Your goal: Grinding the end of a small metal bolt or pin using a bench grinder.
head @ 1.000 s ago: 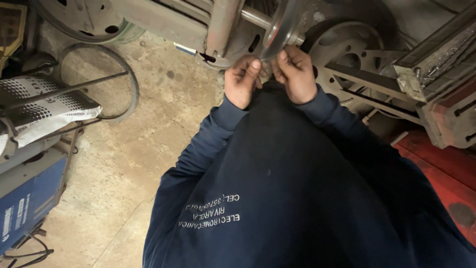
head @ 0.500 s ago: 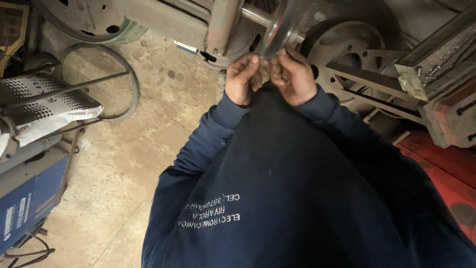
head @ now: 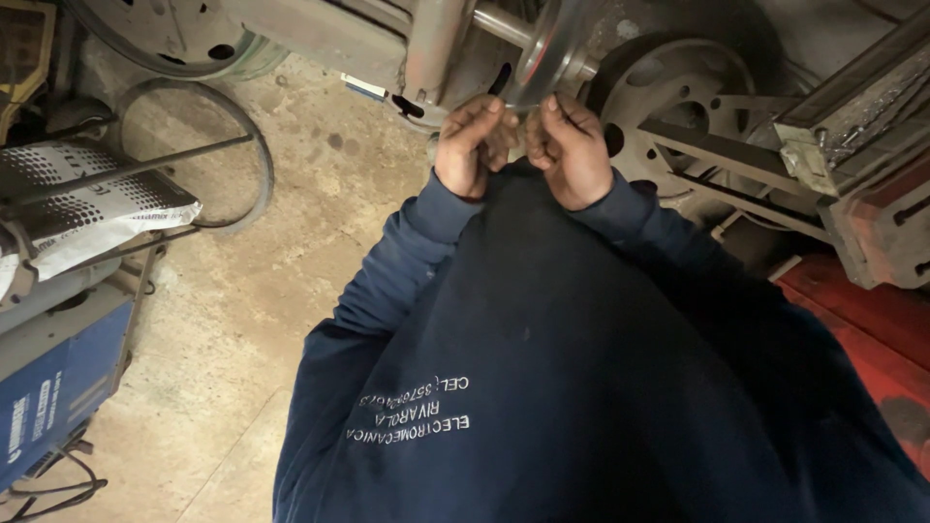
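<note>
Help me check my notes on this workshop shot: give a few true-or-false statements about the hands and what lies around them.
1. Both hands, left hand and right hand, are raised close together at the metal disc. True.
2. The person wears a red sweatshirt. False: the sweatshirt is dark blue.
3. A metal ring lies on the concrete floor. True.
4. The blue machine stands at the right edge of the picture. False: it stands at the left edge.

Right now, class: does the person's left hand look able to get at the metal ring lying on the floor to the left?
Probably not yet. The left hand is up at the metal disc, beside the right hand, and the ring lies on the floor well off to the left, though nothing blocks the way.
</note>
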